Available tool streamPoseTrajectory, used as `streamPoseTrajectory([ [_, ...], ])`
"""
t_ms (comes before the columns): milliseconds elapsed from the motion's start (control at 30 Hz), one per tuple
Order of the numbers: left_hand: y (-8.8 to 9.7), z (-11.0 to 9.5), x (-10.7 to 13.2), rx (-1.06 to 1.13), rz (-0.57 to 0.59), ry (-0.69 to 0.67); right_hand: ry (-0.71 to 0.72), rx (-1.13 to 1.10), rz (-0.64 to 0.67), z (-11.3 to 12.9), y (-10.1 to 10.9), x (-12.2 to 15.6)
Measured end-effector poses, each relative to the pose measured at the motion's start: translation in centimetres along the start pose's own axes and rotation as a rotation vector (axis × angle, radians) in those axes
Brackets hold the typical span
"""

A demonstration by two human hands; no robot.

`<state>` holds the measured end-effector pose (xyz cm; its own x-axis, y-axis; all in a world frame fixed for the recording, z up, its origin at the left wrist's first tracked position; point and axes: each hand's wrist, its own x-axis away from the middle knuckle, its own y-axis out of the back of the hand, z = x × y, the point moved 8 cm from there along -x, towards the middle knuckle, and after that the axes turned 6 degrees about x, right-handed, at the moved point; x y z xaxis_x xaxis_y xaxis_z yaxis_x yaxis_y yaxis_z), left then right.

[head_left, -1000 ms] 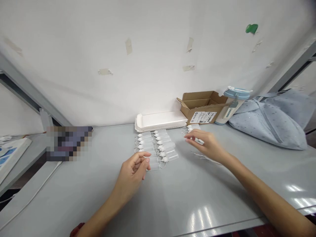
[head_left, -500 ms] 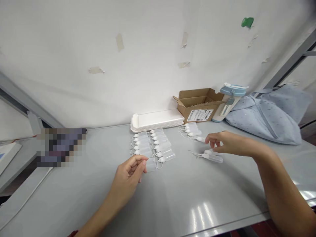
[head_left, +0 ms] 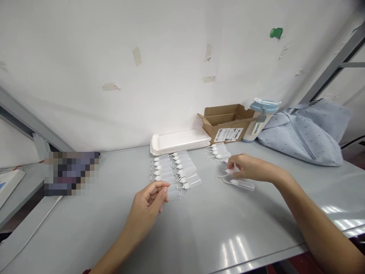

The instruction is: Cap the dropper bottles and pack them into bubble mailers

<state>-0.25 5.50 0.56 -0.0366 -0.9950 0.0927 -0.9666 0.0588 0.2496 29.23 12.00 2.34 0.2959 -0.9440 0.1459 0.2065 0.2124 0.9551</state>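
Small clear squeeze bottles with white caps and thin cap straps lie in two columns, a left column and a right column. At the near end of the left column, my left hand has its fingers curled and pinched at the cap end of a bottle; that cap is hidden. Farther right, my right hand bends over a third group of bottles. Its thumb and fingers close around a bottle that they partly cover. Just nearer lies another bottle on its side.
Behind the bottles a stack of white flat boxes rests against the wall. An open cardboard box, a blue-lidded tumbler and a light blue cloth bag stand right of it. A pixelated dark object with a white cable lies left.
My right hand has moved left and slightly nearer, from one bottle of the right group to the one beside it. My left hand stays in place. The view has shifted slightly.
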Motion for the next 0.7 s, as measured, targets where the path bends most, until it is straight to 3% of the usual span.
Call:
streamPoseTrajectory([
  [133,0.1,0.2,-0.1,-0.001,0.011,-0.001,0.148,-0.096,-0.192,3.0,1.4,0.1],
  [233,-0.1,0.4,0.0,-0.008,0.037,0.001,0.272,-0.270,-0.208,6.0,1.4,0.5],
  [333,-0.5,0.3,0.2,-0.017,0.071,-0.015,0.347,-0.490,-0.149,8.9,0.5,1.2],
  [433,-1.1,0.0,0.5,-0.040,0.125,-0.046,0.317,-0.726,0.009,10.9,-1.5,1.5],
  [567,-1.8,-0.2,0.7,-0.084,0.178,-0.068,0.228,-0.919,0.228,12.1,-4.4,1.3],
  [700,-1.6,-0.1,0.7,-0.080,0.156,-0.056,0.192,-1.016,0.295,12.3,-5.4,0.9],
])
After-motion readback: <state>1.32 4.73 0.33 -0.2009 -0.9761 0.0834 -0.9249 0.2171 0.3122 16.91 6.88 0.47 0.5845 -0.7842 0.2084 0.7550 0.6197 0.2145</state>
